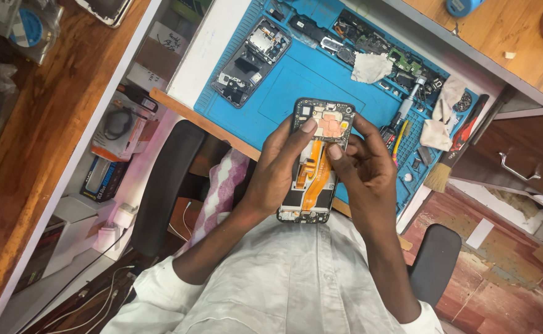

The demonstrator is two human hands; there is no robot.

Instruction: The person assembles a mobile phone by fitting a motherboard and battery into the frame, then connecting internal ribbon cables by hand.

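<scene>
A blue mat (296, 83) covers the bench at twelve o'clock, and just in front of it one opened phone (316, 162) is held up in two hands. The left hand (276, 173) wraps its nine o'clock edge, fingers closed on the frame, thumb pressed near the top. The right hand (365, 167) clasps the three o'clock edge, a fingertip touching the orange ribbon cable (316, 170). A second opened phone (251, 60) lies on the mat at eleven o'clock. Two white cloths (371, 67) lie at one o'clock, and one brush (451, 161) at three.

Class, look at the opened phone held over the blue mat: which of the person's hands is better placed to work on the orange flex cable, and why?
Probably the right hand: its fingertip already rests by the orange flex cable, while the left hand wraps the opened phone, steadying it.
</scene>
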